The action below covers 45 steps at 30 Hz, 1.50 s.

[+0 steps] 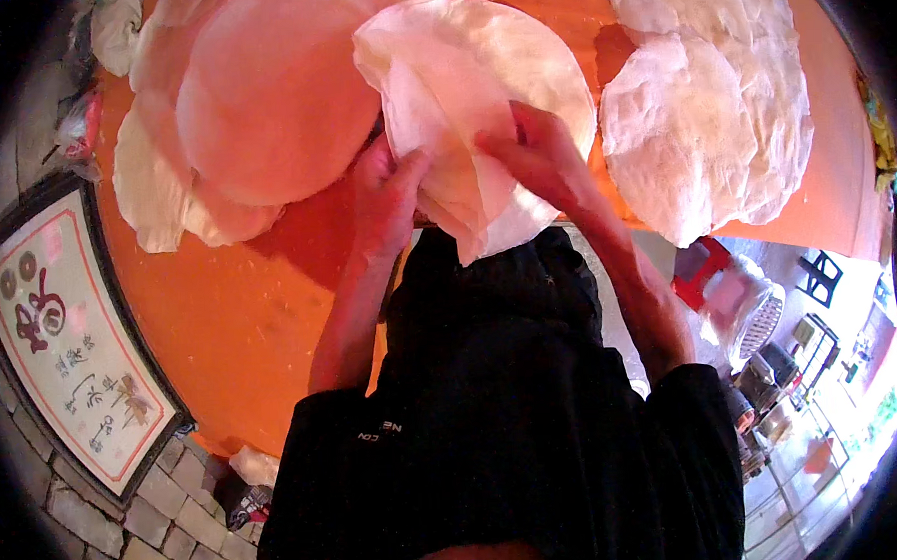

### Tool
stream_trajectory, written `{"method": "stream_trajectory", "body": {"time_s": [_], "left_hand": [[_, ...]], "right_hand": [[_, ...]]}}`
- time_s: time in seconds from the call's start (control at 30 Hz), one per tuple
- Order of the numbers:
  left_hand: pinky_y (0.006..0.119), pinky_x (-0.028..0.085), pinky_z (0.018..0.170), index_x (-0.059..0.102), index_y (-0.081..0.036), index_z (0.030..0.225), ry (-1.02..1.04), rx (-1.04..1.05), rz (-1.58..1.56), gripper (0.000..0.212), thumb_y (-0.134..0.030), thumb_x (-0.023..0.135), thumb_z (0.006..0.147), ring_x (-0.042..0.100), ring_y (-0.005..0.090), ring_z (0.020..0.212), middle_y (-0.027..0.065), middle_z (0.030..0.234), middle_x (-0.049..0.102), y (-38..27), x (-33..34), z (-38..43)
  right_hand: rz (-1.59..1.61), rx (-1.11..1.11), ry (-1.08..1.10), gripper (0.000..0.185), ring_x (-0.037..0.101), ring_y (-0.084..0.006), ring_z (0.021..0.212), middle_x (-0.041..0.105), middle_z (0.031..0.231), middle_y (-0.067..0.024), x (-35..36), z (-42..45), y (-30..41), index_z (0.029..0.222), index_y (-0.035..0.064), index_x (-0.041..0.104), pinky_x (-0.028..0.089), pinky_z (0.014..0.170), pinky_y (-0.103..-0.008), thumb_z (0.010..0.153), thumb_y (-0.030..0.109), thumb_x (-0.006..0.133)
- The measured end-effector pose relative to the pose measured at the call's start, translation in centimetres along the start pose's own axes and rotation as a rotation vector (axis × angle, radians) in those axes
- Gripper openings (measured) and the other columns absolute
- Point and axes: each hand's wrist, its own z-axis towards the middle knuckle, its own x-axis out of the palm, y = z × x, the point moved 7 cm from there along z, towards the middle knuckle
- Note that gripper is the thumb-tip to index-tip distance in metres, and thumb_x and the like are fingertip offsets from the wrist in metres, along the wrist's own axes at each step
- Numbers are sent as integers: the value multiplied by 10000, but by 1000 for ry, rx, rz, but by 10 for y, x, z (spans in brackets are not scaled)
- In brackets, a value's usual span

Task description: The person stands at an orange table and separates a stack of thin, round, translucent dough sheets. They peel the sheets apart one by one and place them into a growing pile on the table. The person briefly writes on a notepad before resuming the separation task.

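Observation:
A thin, round, pale sheet [544, 65], resembling a spring roll wrapper, is held up in front of me with part of it folded over. My left hand [392, 181] pinches its left edge, with the thumb on top. My right hand [537, 152] grips the raised fold between thumb and fingers. The lower tip of the sheet hangs past the table's front edge over my dark clothing. To the left lies a pile of similar round sheets [275, 100], close to my left hand. Another pile of wrinkled sheets [682, 135] rests to the right of my right forearm.
The orange tabletop [225, 327] reaches along my left side. A framed sign [75, 334] bearing writing stands at the left, above paving bricks [151, 511]. On the right are a red stool [699, 269] and a plastic-wrapped stack [750, 304] near metal racks.

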Motion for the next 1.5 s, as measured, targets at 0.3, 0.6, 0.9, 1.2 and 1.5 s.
{"method": "stream_trajectory", "body": {"time_s": [0.3,0.6,0.9,1.2,1.5], "left_hand": [[344,464,924,478,27,1270,-205,21,-153,433,-161,608,902,538,181,1114,88,1249,548,18,-120,1],[385,357,1044,424,18,1341,-292,-114,-240,548,-359,489,948,450,246,1226,102,1355,470,47,-134,10],[402,339,1056,375,2,1378,-51,-53,-536,543,-313,491,952,428,261,1257,120,1381,444,9,-67,-9],[365,447,954,440,18,1300,122,-23,-159,479,-250,581,929,548,232,1094,127,1241,545,25,-2,5],[342,491,883,546,31,1159,236,40,-314,438,-278,673,876,590,179,996,102,1104,607,15,18,10]], "right_hand": [[255,-69,-80,254,630,-223,874,658,1046,-104,-126,7,65,1075,-15,617,503,827,-340,885,114,508],[341,-475,-195,241,611,-189,885,637,1035,-94,-314,88,218,1071,-24,610,507,780,-293,900,126,528],[254,-255,-642,255,634,-272,894,615,1077,-145,-377,94,70,1049,12,594,552,733,-385,854,175,583],[-381,-119,229,566,652,-188,931,656,1058,-149,16,-1,59,1225,10,563,545,791,-315,726,159,785],[-265,-57,217,572,660,-183,915,672,1034,-137,19,-6,60,1211,1,573,541,798,-324,709,165,792]]}}
